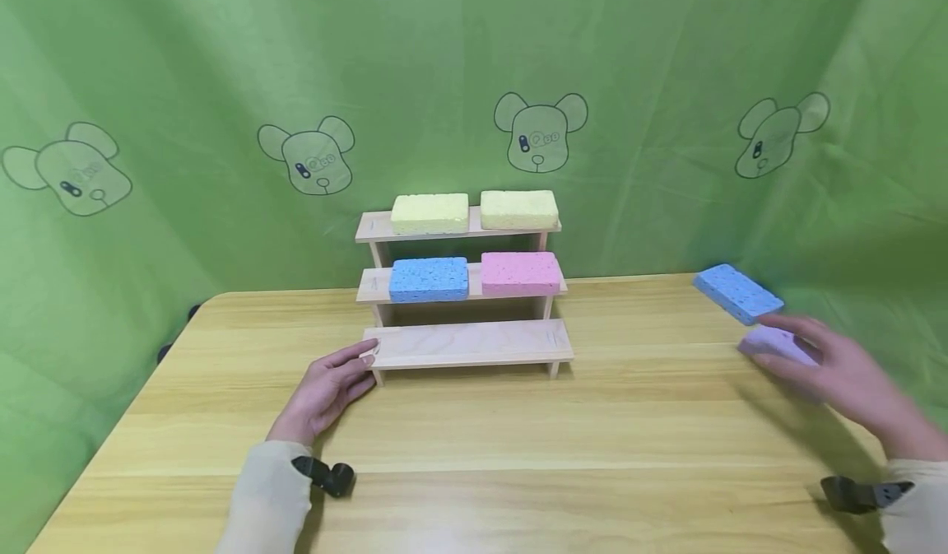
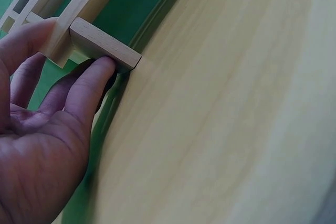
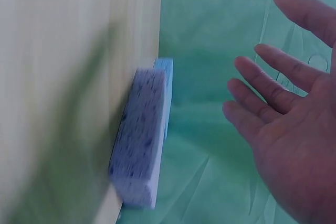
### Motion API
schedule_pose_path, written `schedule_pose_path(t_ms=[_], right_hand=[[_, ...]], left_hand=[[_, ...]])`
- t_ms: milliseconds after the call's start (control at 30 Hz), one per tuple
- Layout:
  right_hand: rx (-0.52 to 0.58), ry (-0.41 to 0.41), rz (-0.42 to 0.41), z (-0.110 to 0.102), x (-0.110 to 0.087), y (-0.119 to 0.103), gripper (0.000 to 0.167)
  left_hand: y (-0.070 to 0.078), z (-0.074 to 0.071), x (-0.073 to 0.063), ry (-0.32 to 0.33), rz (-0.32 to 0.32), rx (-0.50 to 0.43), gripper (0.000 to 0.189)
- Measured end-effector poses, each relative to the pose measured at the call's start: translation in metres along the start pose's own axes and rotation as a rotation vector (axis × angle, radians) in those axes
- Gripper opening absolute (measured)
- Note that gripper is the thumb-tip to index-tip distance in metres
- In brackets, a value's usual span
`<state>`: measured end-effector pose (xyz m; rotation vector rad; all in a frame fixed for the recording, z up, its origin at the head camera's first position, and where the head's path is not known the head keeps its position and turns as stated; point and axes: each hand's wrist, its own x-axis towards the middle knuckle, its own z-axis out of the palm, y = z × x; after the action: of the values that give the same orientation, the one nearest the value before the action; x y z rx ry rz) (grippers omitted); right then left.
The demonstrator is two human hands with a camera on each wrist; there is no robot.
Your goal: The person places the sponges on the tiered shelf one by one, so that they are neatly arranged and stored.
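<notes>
A three-tier wooden display rack (image 1: 459, 345) stands on the table. My left hand (image 1: 326, 393) holds the left end of its lowest shelf; in the left wrist view, fingertips (image 2: 105, 65) touch the rack's leg (image 2: 105, 44). At the right, my right hand (image 1: 844, 369) hovers by a purple sponge (image 1: 776, 343), partly hidden in the head view. The right wrist view shows its fingers spread and apart from that purple sponge (image 3: 137, 124). Just behind lies a blue sponge (image 1: 736, 292), flat on the table's right edge.
Two yellow sponges (image 1: 430, 213) sit on the top shelf. The middle shelf bears a blue sponge (image 1: 429, 279) on the left and a pink sponge (image 1: 521, 272) on the right. A green curtain (image 1: 415, 60) with bear-head drawings hangs behind the wooden table (image 1: 474, 455) and along its sides.
</notes>
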<state>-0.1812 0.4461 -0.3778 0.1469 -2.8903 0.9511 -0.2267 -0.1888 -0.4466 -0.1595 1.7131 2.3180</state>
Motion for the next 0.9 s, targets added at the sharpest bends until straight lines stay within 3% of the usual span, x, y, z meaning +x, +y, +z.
schedule_pose_path(t_ms=[400,667,900], right_hand=[[-0.047,0.012,0.039,-0.008,-0.011,0.035,0.076],[-0.189,0.03,0.005,-0.01,-0.011,0.06,0.076],[-0.237,0.017,0.004,-0.01,-0.01,0.074,0.077]], left_hand=[[0.0,0.0,0.0,-0.002,0.002,0.007,0.049],[0.0,0.0,-0.001,-0.007,0.009,0.006,0.05],[0.0,0.0,-0.001,-0.008,0.011,0.008,0.05]])
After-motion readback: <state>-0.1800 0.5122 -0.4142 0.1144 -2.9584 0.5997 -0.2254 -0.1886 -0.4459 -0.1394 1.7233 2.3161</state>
